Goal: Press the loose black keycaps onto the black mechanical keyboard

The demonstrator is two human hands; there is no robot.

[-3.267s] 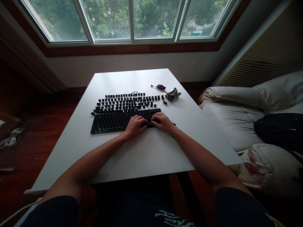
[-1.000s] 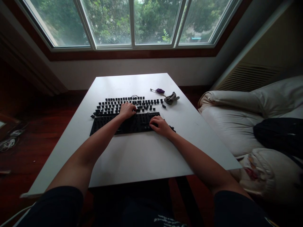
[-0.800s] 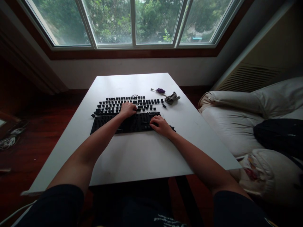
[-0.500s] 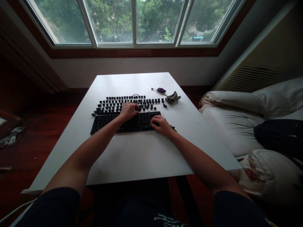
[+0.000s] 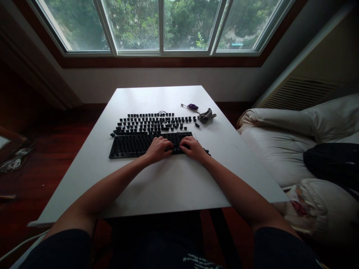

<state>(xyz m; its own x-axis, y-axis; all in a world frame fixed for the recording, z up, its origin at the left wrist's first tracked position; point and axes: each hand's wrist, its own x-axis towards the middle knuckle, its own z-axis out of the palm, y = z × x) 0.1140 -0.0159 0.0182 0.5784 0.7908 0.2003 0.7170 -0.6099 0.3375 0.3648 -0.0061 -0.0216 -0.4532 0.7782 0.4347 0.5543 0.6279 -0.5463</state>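
A black keyboard [image 5: 127, 145] lies across the white table in front of me, many of its key positions apparently without caps. Over its right-of-centre part, my left hand [image 5: 159, 148] is closed, thumb and fingertips bent together low at the keys; whatever is between them is hidden. My right hand [image 5: 194, 148] is on the keyboard's right end, its fingers curled and pressed together. What those fingers hold, if anything, I cannot make out. Just behind the keyboard, loose black keycaps [image 5: 140, 120] are laid out in several rows.
A grey cloth-like bundle [image 5: 206, 116] and a purple item [image 5: 192, 106] beside a thin pale stick lie at the back right of the white table [image 5: 157, 190]. A padded cream seat [image 5: 260, 145] with a dark bag [image 5: 332, 160] stands to the right. Beyond the table are windows.
My left hand has come back from the keycap rows toward me and to the right, onto the keyboard close to my right hand. My right hand stays almost in place.
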